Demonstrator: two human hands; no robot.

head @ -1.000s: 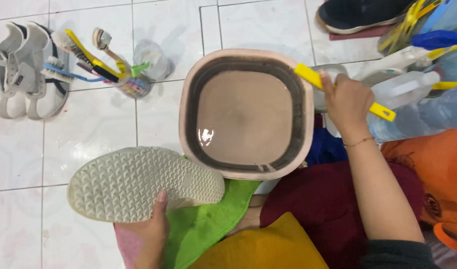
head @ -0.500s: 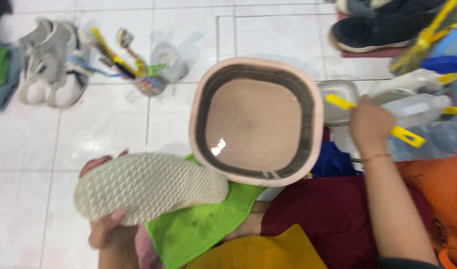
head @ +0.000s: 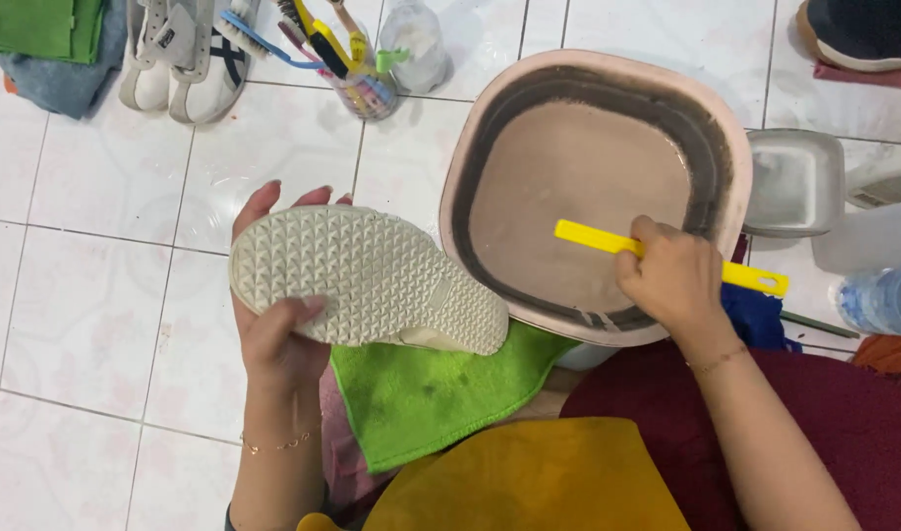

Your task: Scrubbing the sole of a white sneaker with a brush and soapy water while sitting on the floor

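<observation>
My left hand [head: 278, 329] grips a shoe [head: 367, 280] turned sole up, its pale patterned sole facing me. It hovers over a green cloth [head: 426, 393] on my lap. My right hand [head: 671, 275] is closed around a yellow-handled brush [head: 608, 240], held over a pink basin [head: 735, 147] full of murky brownish water. The brush head points into the basin; its bristles are hidden from me.
On the white tiled floor at the top left are a pair of white sneakers [head: 180, 54], a cup of brushes [head: 357, 64] and folded cloths [head: 42, 39]. A small grey tub [head: 794, 182] and a plastic bottle [head: 878, 300] lie right of the basin. A dark shoe [head: 863, 34] sits top right.
My right hand has brought the yellow brush from beside the basin to over its water. My left hand has lifted the shoe higher and shifted its grip around the sole.
</observation>
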